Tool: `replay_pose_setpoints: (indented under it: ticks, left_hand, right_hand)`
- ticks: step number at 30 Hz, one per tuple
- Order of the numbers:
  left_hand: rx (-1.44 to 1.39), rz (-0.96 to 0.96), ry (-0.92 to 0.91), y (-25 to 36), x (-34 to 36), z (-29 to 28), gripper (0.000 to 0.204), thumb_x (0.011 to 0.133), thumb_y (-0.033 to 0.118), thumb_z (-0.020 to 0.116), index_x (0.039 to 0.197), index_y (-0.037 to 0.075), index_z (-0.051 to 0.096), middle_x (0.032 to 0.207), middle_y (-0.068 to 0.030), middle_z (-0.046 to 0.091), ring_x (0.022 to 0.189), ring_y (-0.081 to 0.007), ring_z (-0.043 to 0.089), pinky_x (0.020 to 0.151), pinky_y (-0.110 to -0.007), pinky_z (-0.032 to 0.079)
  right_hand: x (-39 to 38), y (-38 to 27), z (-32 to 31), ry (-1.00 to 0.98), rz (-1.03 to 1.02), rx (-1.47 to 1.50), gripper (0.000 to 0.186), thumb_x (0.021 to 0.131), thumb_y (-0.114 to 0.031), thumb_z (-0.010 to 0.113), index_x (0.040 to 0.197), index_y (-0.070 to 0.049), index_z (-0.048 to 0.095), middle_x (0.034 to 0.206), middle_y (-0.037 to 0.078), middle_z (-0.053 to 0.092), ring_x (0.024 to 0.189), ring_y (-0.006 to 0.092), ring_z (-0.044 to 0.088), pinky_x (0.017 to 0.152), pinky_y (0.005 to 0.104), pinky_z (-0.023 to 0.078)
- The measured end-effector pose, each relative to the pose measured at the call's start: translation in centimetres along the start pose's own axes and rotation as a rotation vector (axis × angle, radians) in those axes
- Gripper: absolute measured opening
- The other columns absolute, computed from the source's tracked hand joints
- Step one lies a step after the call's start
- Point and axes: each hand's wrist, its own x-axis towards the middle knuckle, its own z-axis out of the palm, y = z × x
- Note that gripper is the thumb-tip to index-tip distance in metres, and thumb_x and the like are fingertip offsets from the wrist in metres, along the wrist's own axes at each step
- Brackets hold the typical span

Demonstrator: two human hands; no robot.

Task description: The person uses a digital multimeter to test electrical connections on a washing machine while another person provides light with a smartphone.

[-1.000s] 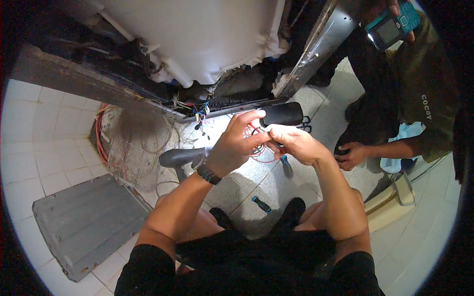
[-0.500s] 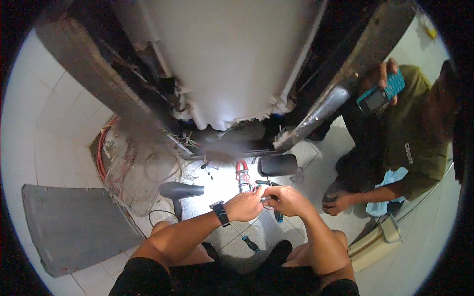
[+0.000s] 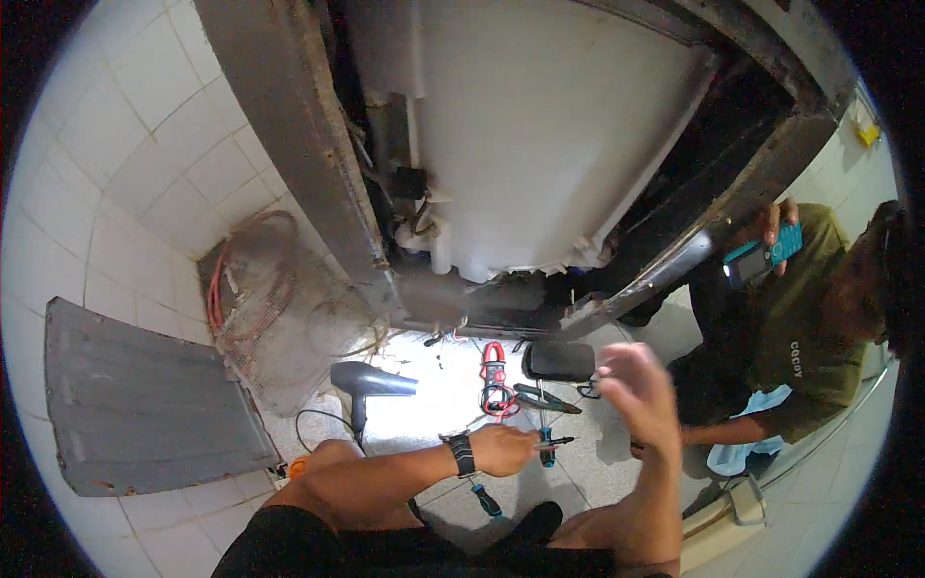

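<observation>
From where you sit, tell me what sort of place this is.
Probably a tiled utility or wash area in a home, used here for an appliance repair: white floor tiles, an opened washing machine with its grey panel removed, and a clamp meter on the floor.

Left hand (image 3: pixel 503 450) low, fingers curled — right hand (image 3: pixel 636 390) raised, open.

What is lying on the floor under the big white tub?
Below the white tub, the tiled floor shows a grey hair dryer, a red clamp meter, and pliers. Further back is dark, unreadable.
</observation>
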Motion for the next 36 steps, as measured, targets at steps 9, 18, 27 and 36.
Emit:
replay_pose_setpoints:
  ticks: [9, 18, 27, 36]
  left_hand:
    - [0.093, 0.052, 0.116, 0.2, 2.4, 1.9, 0.033, 0.094, 0.02, 0.049, 0.116, -0.003, 0.051, 0.078, -0.0202, 0.067, 0.074, -0.0401, 0.066, 0.061, -0.053, 0.049]
    - [0.154, 0.036, 0.102, -1.3, 2.1, 4.2, 0.045, 0.084, 0.016, 0.052, 0.124, -0.005, 0.049, 0.078, -0.0191, 0.067, 0.071, -0.04, 0.066, 0.059, -0.052, 0.051]
    - [0.183, 0.132, 0.192, 0.1, 2.3, 3.1, 0.042, 0.083, 0.013, 0.054, 0.12, -0.006, 0.052, 0.082, -0.0215, 0.067, 0.076, -0.0397, 0.068, 0.064, -0.054, 0.052]
    - [0.036, 0.106, 0.098, -0.7, 2.2, 1.6, 0.03, 0.095, 0.022, 0.051, 0.116, 0.0, 0.054, 0.092, -0.0205, 0.067, 0.083, -0.0417, 0.066, 0.075, -0.053, 0.051]
  right_hand:
    - [-2.0, -18.9, 0.0, -0.188, -1.05, -0.181, 0.041, 0.08, -0.019, 0.067, 0.117, -0.005, 0.056, 0.107, 0.013, 0.057, 0.088, 0.0196, 0.058, 0.076, 0.0316, 0.049]
    - [-1.8, -8.5, 9.2, -0.539, -0.554, -0.234, 0.041, 0.079, -0.023, 0.068, 0.116, -0.005, 0.058, 0.105, 0.013, 0.058, 0.087, 0.02, 0.059, 0.075, 0.0322, 0.049]
    - [-2.1, -7.1, 8.2, -0.534, -0.427, -0.236, 0.042, 0.079, -0.027, 0.068, 0.114, -0.005, 0.059, 0.103, 0.013, 0.059, 0.086, 0.0204, 0.059, 0.075, 0.0329, 0.049]
    - [-2.5, -5.9, 8.7, -0.591, -0.379, -0.172, 0.043, 0.078, -0.031, 0.068, 0.112, -0.005, 0.061, 0.101, 0.013, 0.061, 0.085, 0.0208, 0.06, 0.074, 0.0336, 0.049]
